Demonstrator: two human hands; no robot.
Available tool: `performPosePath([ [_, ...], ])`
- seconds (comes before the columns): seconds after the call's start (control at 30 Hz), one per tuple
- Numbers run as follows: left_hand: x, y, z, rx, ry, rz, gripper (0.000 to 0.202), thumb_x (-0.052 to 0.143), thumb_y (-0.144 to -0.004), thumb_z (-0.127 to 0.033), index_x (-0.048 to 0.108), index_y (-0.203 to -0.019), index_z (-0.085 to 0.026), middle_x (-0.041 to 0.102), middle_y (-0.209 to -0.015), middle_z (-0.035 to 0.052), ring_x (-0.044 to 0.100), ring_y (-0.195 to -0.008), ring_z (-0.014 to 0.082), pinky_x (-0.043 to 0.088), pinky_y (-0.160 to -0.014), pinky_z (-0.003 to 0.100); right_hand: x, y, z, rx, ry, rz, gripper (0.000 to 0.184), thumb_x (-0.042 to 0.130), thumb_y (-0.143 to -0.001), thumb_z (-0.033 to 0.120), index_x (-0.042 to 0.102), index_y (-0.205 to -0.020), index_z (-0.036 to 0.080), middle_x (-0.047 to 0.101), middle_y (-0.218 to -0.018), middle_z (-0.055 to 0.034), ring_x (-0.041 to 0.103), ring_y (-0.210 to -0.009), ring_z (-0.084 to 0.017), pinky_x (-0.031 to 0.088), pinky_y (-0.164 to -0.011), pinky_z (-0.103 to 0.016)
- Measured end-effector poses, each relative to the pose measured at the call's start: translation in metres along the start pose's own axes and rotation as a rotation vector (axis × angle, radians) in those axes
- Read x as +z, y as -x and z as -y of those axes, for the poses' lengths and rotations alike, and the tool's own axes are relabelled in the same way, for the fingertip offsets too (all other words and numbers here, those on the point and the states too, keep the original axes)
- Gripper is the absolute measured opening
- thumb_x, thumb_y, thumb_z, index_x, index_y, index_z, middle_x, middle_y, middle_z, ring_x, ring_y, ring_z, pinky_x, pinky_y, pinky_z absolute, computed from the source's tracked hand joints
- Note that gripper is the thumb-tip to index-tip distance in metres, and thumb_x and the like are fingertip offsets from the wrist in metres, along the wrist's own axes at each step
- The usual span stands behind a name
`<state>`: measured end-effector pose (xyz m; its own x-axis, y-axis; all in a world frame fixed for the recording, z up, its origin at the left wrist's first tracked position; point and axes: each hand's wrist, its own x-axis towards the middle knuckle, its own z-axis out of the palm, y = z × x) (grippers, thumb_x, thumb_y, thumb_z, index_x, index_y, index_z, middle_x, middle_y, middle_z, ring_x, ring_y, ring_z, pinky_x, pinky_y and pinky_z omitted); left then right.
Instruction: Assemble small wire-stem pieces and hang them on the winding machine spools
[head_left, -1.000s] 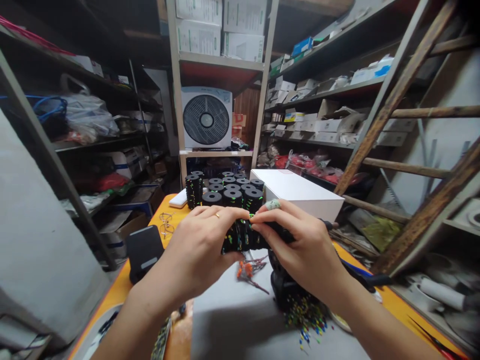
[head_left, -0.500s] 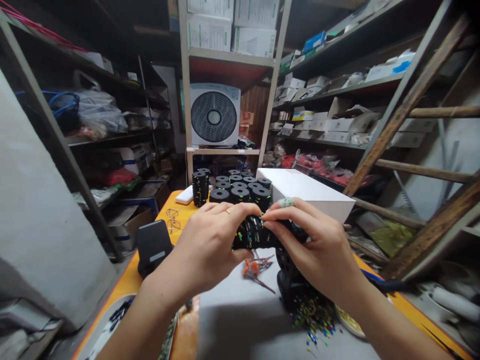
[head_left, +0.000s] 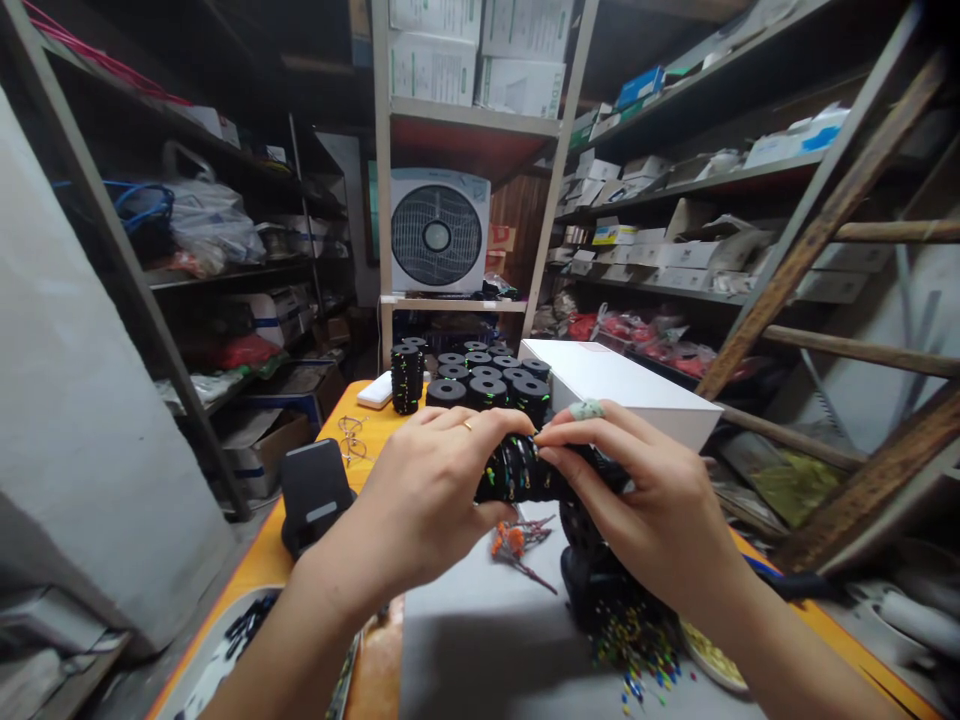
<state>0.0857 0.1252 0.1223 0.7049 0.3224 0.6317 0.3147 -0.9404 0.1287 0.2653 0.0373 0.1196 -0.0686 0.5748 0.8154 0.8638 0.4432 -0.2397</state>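
Both of my hands hold a sideways stack of black rings point(head_left: 517, 470) dotted with green and yellow marks, raised above the table. My left hand point(head_left: 427, 500), with a ring on one finger, curls round the stack's left end. My right hand point(head_left: 645, 500), with a bandaged fingertip, grips its right end. Several upright stacks of the same black rings point(head_left: 487, 385) stand behind, with one taller stack point(head_left: 406, 378) to their left. Below my hands lie a pile of black rings point(head_left: 592, 575) and loose coloured pins point(head_left: 634, 650).
A white box point(head_left: 622, 392) sits on the orange table point(head_left: 315, 470) at the right. A black stand point(head_left: 313, 495), spectacles point(head_left: 349, 440), orange-tipped pins point(head_left: 514, 540) and a grey sheet point(head_left: 480, 640) lie near. A fan point(head_left: 439, 235), shelves and a wooden ladder point(head_left: 847, 300) surround the table.
The view has drifted, so everything sits slightly further right and lower. My hands keep the same grip on the ring stack.
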Motion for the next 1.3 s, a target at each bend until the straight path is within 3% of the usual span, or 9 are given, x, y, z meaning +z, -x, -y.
performPosePath([
  [0.2,0.000,0.000,0.000,-0.007,-0.014,-0.002,0.060,0.082,-0.069,-0.024,0.050,-0.120,-0.026,0.070,-0.118,-0.0013,0.063,-0.107,0.0225,0.044,-0.089,0.035,0.000,0.000,0.001,-0.001,-0.005,0.007,0.007,0.061,-0.091,0.012,0.064,-0.091,0.018,0.060,-0.086,-0.0022,0.060,-0.077,-0.012,0.045,-0.071,-0.024],
  [0.4,-0.003,0.001,-0.001,0.015,-0.033,0.023,0.056,0.079,-0.073,-0.024,0.052,-0.122,-0.026,0.069,-0.121,-0.0031,0.062,-0.109,0.0209,0.043,-0.092,0.035,-0.002,0.001,-0.003,-0.028,-0.021,0.104,0.010,0.055,-0.093,0.009,0.062,-0.093,0.016,0.058,-0.090,-0.0030,0.058,-0.080,-0.011,0.044,-0.072,-0.021],
  [0.53,-0.004,0.001,-0.005,0.012,-0.124,0.050,0.059,0.069,-0.080,-0.027,0.047,-0.134,-0.017,0.059,-0.138,0.0061,0.055,-0.122,0.0247,0.039,-0.102,0.041,-0.005,-0.001,-0.007,-0.075,-0.028,0.126,0.011,0.053,-0.094,0.008,0.061,-0.093,0.015,0.058,-0.090,-0.0035,0.059,-0.082,-0.011,0.044,-0.075,-0.021],
  [0.63,-0.005,0.000,-0.010,-0.031,-0.191,0.098,0.053,0.062,-0.084,-0.032,0.051,-0.133,-0.016,0.062,-0.132,0.0084,0.058,-0.116,0.0287,0.041,-0.100,0.046,-0.005,-0.002,-0.008,-0.109,-0.027,0.127,0.011,0.054,-0.093,0.007,0.061,-0.093,0.014,0.059,-0.090,-0.0037,0.058,-0.082,-0.010,0.044,-0.074,-0.020],
  [0.8,-0.006,0.000,-0.012,-0.046,-0.174,0.123,0.050,0.060,-0.085,-0.035,0.051,-0.132,-0.021,0.065,-0.125,0.0055,0.060,-0.111,0.0282,0.044,-0.094,0.047,-0.005,0.001,-0.009,-0.144,-0.024,0.118,0.010,0.055,-0.093,0.006,0.061,-0.093,0.014,0.059,-0.092,-0.0048,0.059,-0.084,-0.011,0.045,-0.075,-0.019],
  [1.03,-0.007,0.000,-0.011,-0.049,-0.162,0.118,0.049,0.063,-0.085,-0.035,0.052,-0.131,-0.023,0.066,-0.123,0.0039,0.060,-0.110,0.0270,0.045,-0.094,0.045,-0.001,0.008,-0.013,-0.200,0.032,0.084,0.012,0.055,-0.092,0.005,0.061,-0.097,0.015,0.061,-0.098,-0.0066,0.059,-0.089,-0.012,0.047,-0.078,-0.023],
  [1.3,-0.006,0.000,-0.011,-0.052,-0.154,0.121,0.048,0.064,-0.083,-0.032,0.053,-0.129,-0.023,0.066,-0.121,0.0037,0.061,-0.109,0.0259,0.045,-0.093,0.044,0.002,0.012,-0.016,-0.377,0.118,0.086,0.021,0.057,-0.086,-0.005,0.061,-0.100,0.010,0.064,-0.102,-0.0118,0.057,-0.102,-0.020,0.049,-0.089,-0.034],
])
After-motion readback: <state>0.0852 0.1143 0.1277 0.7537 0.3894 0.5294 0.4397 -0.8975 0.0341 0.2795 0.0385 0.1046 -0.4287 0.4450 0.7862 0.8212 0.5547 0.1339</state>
